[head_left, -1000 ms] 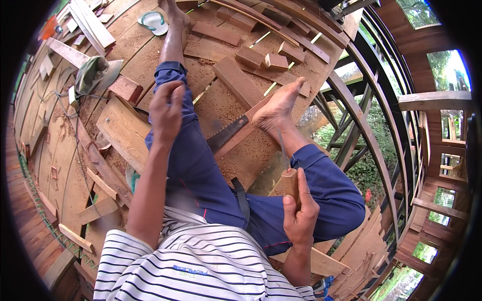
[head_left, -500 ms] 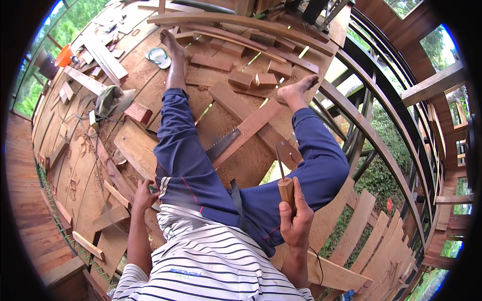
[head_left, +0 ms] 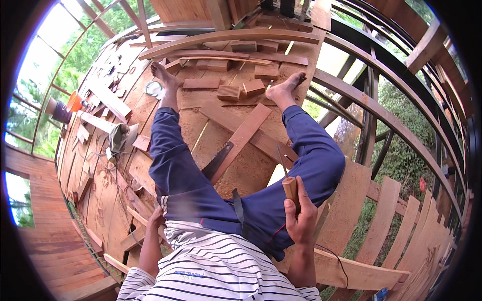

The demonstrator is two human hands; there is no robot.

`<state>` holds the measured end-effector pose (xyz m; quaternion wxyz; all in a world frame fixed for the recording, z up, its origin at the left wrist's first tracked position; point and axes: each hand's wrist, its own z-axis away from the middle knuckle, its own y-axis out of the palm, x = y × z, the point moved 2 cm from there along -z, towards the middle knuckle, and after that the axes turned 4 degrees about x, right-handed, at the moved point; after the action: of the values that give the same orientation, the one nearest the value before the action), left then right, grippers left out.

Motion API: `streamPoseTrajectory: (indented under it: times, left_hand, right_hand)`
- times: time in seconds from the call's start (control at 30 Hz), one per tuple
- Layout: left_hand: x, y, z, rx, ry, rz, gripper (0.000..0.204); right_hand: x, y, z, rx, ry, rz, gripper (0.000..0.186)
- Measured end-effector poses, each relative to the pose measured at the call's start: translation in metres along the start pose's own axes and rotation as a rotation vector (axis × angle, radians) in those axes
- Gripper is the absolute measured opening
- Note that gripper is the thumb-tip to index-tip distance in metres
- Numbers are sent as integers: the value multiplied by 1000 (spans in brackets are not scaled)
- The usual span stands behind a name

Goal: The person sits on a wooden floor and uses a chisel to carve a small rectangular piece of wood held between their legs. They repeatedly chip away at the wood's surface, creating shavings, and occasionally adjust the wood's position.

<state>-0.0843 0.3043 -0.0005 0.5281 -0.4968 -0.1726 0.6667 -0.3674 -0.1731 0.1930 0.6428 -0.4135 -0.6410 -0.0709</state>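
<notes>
My right hand [head_left: 300,215] grips the wooden handle of a narrow metal-bladed tool [head_left: 290,191], blade pointing up in front of my right thigh. My left hand [head_left: 156,216] is down beside my left hip, by the boards, its fingers largely hidden. My outstretched legs in blue trousers [head_left: 175,160] straddle crossed planks [head_left: 248,130]; a handsaw blade [head_left: 217,160] lies along one of them. Short wood blocks [head_left: 228,92] lie between my bare feet.
A pale sandal [head_left: 153,90] sits by my left foot. A camouflage cap [head_left: 120,138], cord, orange bucket [head_left: 74,103] and scrap boards are at left. On the right are curved beams [head_left: 376,113] and gaps between planks [head_left: 381,220] showing greenery below. Windowed wooden walls surround the floor.
My left hand dropped from above my left leg to beside my hip. My bent right leg extended forward, and my view tilted up toward the far structure. My right hand still holds the tool.
</notes>
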Motion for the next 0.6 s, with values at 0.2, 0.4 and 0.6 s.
streamPoseTrajectory:
  times: [0.2, 0.4, 0.6]
  left_hand:
    - [44, 3, -2, 75, 88, 71, 43]
    - [89, 8, -7, 115, 134, 117, 33]
    - [34, 0, -2, 183, -72, 28, 33]
  right_hand:
    - [-13, -7, 1, -17, 67, 26, 57]
    - [-3, 8, -13, 12, 90, 43, 58]
    - [1, 36, -29, 59, 132, 83, 64]
